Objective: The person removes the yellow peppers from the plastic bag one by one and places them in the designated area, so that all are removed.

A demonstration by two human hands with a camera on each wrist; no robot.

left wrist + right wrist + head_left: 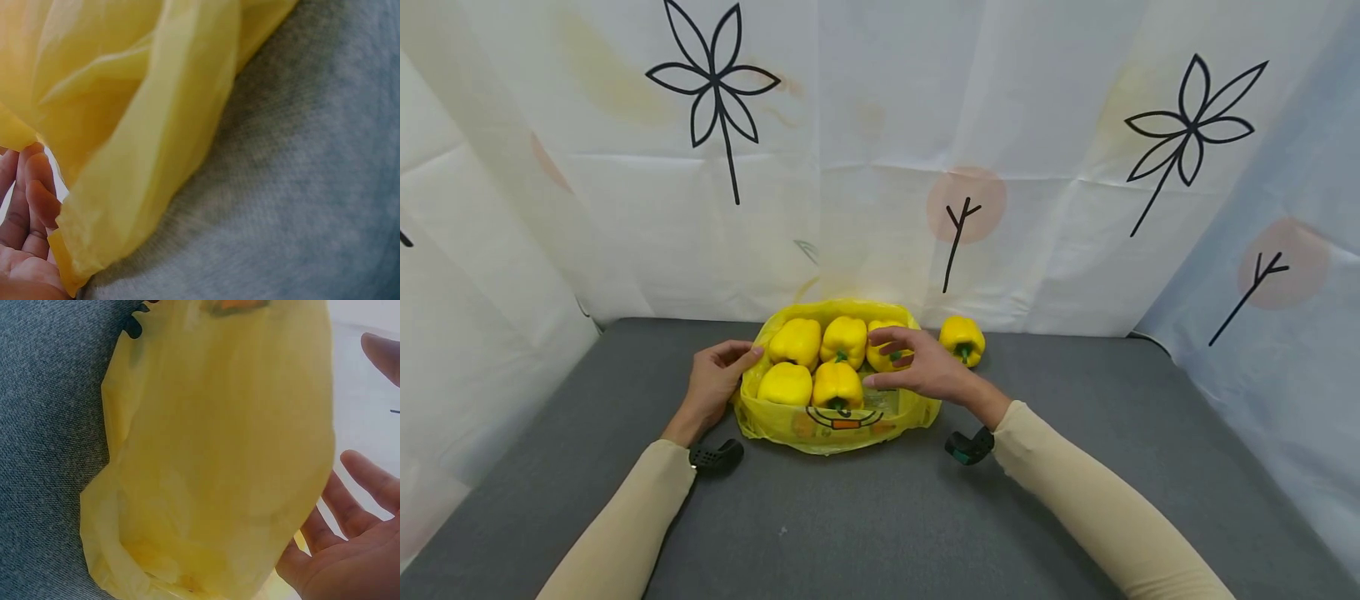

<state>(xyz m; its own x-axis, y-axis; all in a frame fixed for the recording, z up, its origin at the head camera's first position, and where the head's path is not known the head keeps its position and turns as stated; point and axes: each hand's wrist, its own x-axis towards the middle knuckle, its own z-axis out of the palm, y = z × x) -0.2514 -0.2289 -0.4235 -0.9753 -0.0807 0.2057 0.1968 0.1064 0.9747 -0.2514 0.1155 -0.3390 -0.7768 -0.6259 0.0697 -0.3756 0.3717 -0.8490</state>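
Note:
A yellow plastic bag (767, 421) stands with its mouth spread wide, a dark and orange print on its front. Several yellow bell peppers (784, 384) lie inside it in two rows. My left hand (709, 387) holds the bag's left rim, thumb toward the inside; the left wrist view shows the fingers (36, 181) against the thin plastic. Over the bag's right side hovers my right hand (928, 367), fingers spread and holding nothing, partly hiding one pepper. Another yellow bell pepper (962, 340) lies outside, to the right of the bag.
The bag stands on a dark grey table (850, 525), near its back edge. White printed cloth (880, 233) hangs behind and at both sides. Each wrist wears a black strap (718, 457).

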